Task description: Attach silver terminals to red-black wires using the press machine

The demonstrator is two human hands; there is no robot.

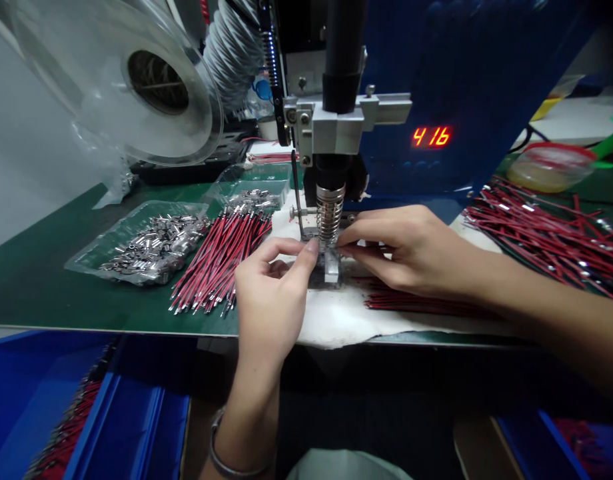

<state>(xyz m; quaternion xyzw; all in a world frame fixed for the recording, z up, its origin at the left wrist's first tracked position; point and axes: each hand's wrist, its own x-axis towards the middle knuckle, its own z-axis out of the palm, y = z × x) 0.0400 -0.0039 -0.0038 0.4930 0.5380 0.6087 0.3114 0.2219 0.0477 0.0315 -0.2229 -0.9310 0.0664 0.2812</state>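
My left hand (271, 287) is curled, its thumb and forefinger pinched at the small clear fixture block (331, 267) under the machine's spring-wound tip (330, 212). What it pinches is too small to make out. My right hand (396, 250) comes in from the right, fingers pressed together at the same spot, holding a thin red-and-black wire (411, 303) that trails back under my wrist. Both hands meet right below the tip, on a white cloth (346, 320).
A bundle of red-and-black wires (221, 260) lies left of my hands, beside a clear tray of small metal terminals (151, 243). More wires (546, 230) are heaped at right. The blue machine shows 416 (431, 137). Blue bins (121, 413) sit below the table edge.
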